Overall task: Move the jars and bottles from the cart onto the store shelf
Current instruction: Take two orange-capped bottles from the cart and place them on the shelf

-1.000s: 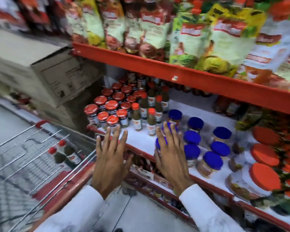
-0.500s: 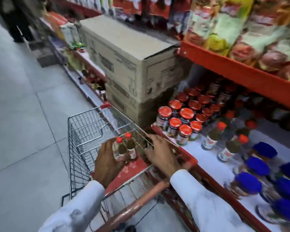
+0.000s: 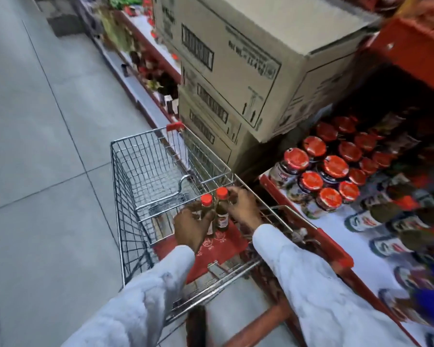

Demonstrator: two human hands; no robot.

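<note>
Between both hands, two red-capped bottles [image 3: 214,211] stood in the cart [image 3: 145,171].
Left hand [image 3: 192,225] and right hand [image 3: 243,209] closed around their bodies below the caps; glass, probably light but breakable, best held mid-body.

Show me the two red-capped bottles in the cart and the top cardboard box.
left bottle [image 3: 207,199], head view, on its red cap
right bottle [image 3: 222,193], head view, on its red cap
top cardboard box [image 3: 238,50], head view, on its printed side
</note>
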